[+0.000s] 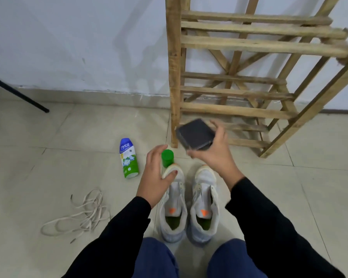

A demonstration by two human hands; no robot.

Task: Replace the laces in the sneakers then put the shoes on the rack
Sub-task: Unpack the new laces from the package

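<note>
Standing side by side between the knees, both sneakers [174, 205] faced the wooden rack [235, 111], loose laces [82, 213] well apart on tile leftward. The left hand [156, 173] spread wide over one toe, half hiding a green container [167, 157]; the right hand [213, 155] gripped a blurred dark slab [195, 135].

The left sneaker [174, 203] and the right sneaker [204, 197] are white. Each has an orange tab on the tongue, a green insole, a cream-and-orange band over the toe and a pale blue-grey heel. At 12 o'clock of the left sneaker the jar [167, 157] is plain bright green. At 11 o'clock the bottle [128, 158] is blue on top and green at the base, with white lettering. At 9 o'clock the laces [82, 213] are off-white with dark tips. At 1 o'clock the rack [235, 45] is raw yellow-brown wood. The flat box [195, 135] in the right hand [213, 157] is dark grey. The left hand [153, 177] has a red thumbnail. The sleeves [113, 237] are black and the trousers [155, 259] blue. The floor [48, 137] is beige tile with thin grey joints, the wall [68, 47] white.
</note>
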